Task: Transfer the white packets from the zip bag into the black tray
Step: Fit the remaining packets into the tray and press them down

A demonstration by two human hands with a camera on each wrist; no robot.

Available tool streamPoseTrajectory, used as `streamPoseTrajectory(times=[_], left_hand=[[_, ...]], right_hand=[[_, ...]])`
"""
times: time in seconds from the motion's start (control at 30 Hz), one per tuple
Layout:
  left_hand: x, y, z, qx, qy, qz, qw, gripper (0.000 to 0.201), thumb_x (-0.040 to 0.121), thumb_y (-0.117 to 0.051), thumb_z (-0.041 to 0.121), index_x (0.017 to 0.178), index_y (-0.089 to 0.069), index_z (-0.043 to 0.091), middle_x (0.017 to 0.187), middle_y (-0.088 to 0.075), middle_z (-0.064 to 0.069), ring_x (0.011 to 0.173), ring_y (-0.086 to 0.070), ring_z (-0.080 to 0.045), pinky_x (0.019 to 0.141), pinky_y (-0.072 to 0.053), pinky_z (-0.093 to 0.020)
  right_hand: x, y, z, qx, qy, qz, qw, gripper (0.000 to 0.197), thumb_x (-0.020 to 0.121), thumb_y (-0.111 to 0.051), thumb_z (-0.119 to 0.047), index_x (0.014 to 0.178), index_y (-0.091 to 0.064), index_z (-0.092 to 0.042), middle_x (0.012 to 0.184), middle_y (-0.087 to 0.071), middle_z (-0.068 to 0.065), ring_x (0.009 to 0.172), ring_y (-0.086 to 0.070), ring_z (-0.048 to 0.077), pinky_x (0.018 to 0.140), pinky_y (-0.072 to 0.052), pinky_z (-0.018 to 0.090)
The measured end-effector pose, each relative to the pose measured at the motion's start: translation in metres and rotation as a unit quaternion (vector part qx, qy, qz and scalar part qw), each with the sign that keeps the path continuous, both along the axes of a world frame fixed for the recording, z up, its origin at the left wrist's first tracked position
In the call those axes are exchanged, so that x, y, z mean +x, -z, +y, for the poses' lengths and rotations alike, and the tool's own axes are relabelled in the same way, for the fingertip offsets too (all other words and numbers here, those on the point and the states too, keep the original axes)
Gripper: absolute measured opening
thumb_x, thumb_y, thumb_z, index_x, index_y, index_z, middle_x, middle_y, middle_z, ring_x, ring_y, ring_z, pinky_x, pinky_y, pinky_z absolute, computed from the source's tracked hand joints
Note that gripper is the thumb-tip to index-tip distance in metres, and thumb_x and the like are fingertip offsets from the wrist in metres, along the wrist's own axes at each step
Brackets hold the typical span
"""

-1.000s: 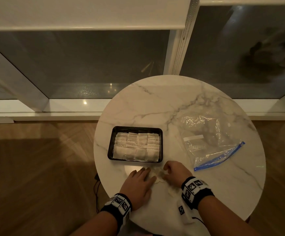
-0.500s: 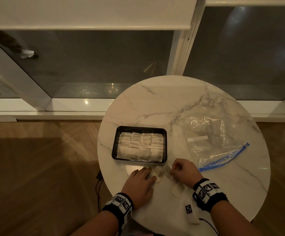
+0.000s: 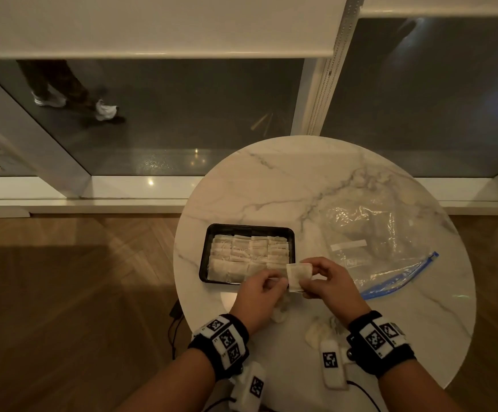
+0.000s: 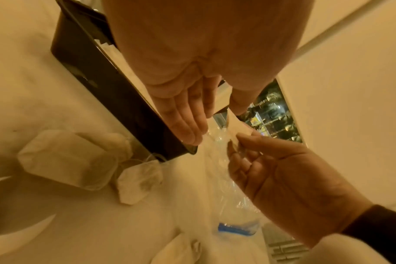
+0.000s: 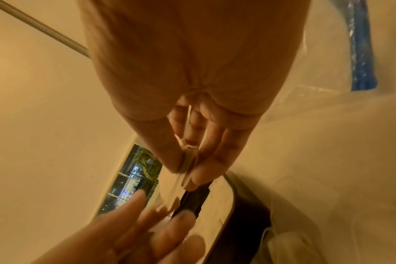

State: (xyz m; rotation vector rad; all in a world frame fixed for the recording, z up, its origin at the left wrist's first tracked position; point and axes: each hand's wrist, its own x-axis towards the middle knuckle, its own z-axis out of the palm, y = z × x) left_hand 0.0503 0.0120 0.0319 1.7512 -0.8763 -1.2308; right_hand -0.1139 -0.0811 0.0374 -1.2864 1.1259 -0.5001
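Marble table (image 3: 286, 179): both hands, apparently, pinch 1 white packet (image 3: 298, 276) beside black tray (image 3: 204, 257).

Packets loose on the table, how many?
4 show in the left wrist view: a big packet, one behind it, a small one, all by the tray; one near the bag. More may be hidden.
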Motion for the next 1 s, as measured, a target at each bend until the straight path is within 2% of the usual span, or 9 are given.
streamPoseTrajectory(times=[0.07,0.17,0.3,0.47,0.6,0.73,0.8,0.9,1.0], left_hand=[[0.003,0.001,-0.004,-0.013,-0.020,0.037,0.999,0.008,0.093,-0.068,0.017,0.101,-0.069,0.017,0.083,-0.072,0.001,0.073,-0.067,-0.010,0.072,-0.058,-0.028],[0.009,0.006,-0.004,-0.017,-0.036,0.039,0.998,0.004,0.091,-0.070,0.014,0.095,-0.068,0.013,0.086,-0.073,-0.011,0.076,-0.068,-0.017,0.076,-0.060,-0.040],[0.013,0.007,-0.003,-0.017,-0.057,0.061,0.996,0.012,0.093,-0.068,0.009,0.104,-0.066,0.003,0.095,-0.072,-0.021,0.075,-0.067,-0.018,0.067,-0.058,-0.029],[0.018,0.004,-0.003,-0.041,-0.050,0.066,0.996,0.008,0.095,-0.065,0.007,0.102,-0.068,0.006,0.086,-0.072,-0.007,0.071,-0.067,-0.010,0.065,-0.055,-0.023],[0.019,0.006,-0.006,-0.046,-0.073,0.056,0.995,0.006,0.095,-0.064,0.007,0.100,-0.066,0.006,0.091,-0.072,-0.014,0.073,-0.067,-0.015,0.066,-0.057,-0.025],[0.020,0.007,-0.010,-0.050,-0.097,0.062,0.992,0.002,0.095,-0.064,0.008,0.096,-0.064,0.007,0.086,-0.069,-0.012,0.068,-0.064,-0.016,0.065,-0.057,-0.028],[0.023,0.011,-0.010,-0.054,-0.096,0.022,0.994,0.002,0.094,-0.067,0.015,0.095,-0.066,0.016,0.086,-0.070,-0.005,0.073,-0.065,-0.017,0.070,-0.059,-0.032],[0.031,0.015,-0.006,-0.066,-0.046,-0.096,0.992,0.004,0.094,-0.063,0.025,0.096,-0.066,0.027,0.090,-0.069,0.007,0.084,-0.065,-0.008,0.078,-0.057,-0.028],[0.042,0.022,0.003,-0.084,0.075,-0.327,0.938,0.014,0.095,-0.055,0.036,0.100,-0.065,0.028,0.098,-0.063,0.011,0.093,-0.056,-0.007,0.081,-0.049,-0.025]], right_hand=[[0.008,-0.002,0.004,0.005,-0.011,-0.004,1.000,0.028,0.079,-0.075,0.005,0.102,-0.071,-0.011,0.095,-0.066,0.019,0.071,-0.068,0.020,0.067,-0.061,0.037],[0.016,-0.002,0.008,0.018,-0.021,-0.005,1.000,0.025,0.079,-0.079,-0.001,0.101,-0.071,-0.009,0.085,-0.071,0.014,0.071,-0.069,0.016,0.063,-0.058,0.028],[0.019,0.000,0.009,0.018,-0.022,-0.011,1.000,0.015,0.084,-0.076,-0.010,0.098,-0.072,-0.012,0.075,-0.071,0.008,0.068,-0.068,0.017,0.063,-0.058,0.029],[0.022,-0.001,0.008,0.013,-0.022,-0.015,1.000,0.009,0.086,-0.073,-0.009,0.095,-0.072,-0.009,0.080,-0.075,0.007,0.065,-0.067,0.013,0.060,-0.055,0.025],[0.028,0.000,0.004,0.006,-0.013,-0.013,1.000,0.010,0.085,-0.074,-0.007,0.095,-0.072,-0.008,0.079,-0.075,0.007,0.066,-0.066,0.013,0.060,-0.054,0.023],[0.035,-0.001,-0.001,-0.004,-0.017,-0.021,1.000,0.013,0.085,-0.072,-0.002,0.097,-0.072,-0.009,0.086,-0.075,0.011,0.075,-0.070,0.017,0.065,-0.056,0.026],[0.038,-0.004,-0.005,-0.017,-0.021,-0.012,1.000,0.014,0.086,-0.070,0.000,0.096,-0.072,-0.010,0.084,-0.075,0.008,0.073,-0.070,0.013,0.063,-0.054,0.022],[0.042,-0.007,-0.011,-0.048,-0.033,0.020,0.998,0.017,0.086,-0.070,0.000,0.091,-0.072,-0.017,0.078,-0.074,0.001,0.067,-0.068,0.005,0.060,-0.052,0.018],[0.043,-0.006,-0.018,-0.076,-0.040,0.054,0.995,0.018,0.085,-0.072,-0.004,0.089,-0.073,-0.021,0.079,-0.074,0.000,0.069,-0.068,0.004,0.062,-0.051,0.017]])
